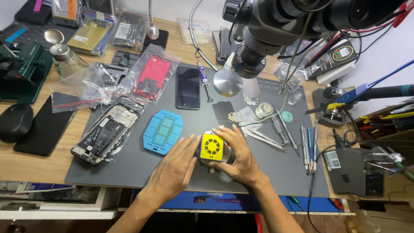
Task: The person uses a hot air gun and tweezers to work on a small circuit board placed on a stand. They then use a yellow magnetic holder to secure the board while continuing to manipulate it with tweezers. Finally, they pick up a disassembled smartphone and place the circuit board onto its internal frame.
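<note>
Device: small square yellow-topped unit w/ round fan-like grille, dark metal body; I see it sitting on the grey work mat, near the mat's front edge, roughly mid-width.
Right hand: wrapped round the device's right side, fingers curled over its top edge; holding it.
Left hand: flat against the device's left side, fingertips touching it; fingers mostly straight, can't tell if it really grips or just steadies.
Left of device: blue hexagonal plastic stencil plate, just beside my left fingertips, lying flat on mat.
Farther left: opened phone w/ exposed board, in clear bag, at mat's left edge.
Behind device: black phone, screen up, well apart, toward mat's back.
Right of device: metal tweezers and thin hand tools, laid out near my right hand.
Above: microscope head, hanging over mat's back half.
Far right, off mat: grey soldering station box.
</note>
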